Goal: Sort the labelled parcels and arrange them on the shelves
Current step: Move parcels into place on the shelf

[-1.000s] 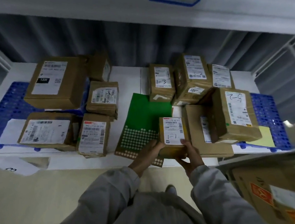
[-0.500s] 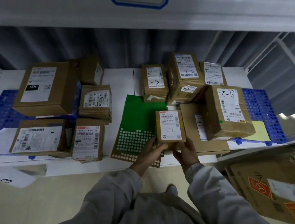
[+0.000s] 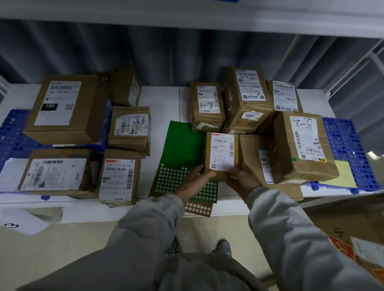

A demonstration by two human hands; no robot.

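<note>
The small parcel marked 1-1 (image 3: pixel 222 156) is sitting farther in on the shelf (image 3: pixel 165 105) than a second ago. The left hand (image 3: pixel 196 180) and right hand (image 3: pixel 244 179) are grasping its near corners, probably steering it into the gap. It is lying partly on the green sheet (image 3: pixel 181 146), touching a flat box (image 3: pixel 257 157) on its right, with the 1-3 parcel (image 3: pixel 207 106) blocking the far side.

A green dotted sheet (image 3: pixel 182 151) and blue perforated mats (image 3: pixel 343 142) lie flat
</note>
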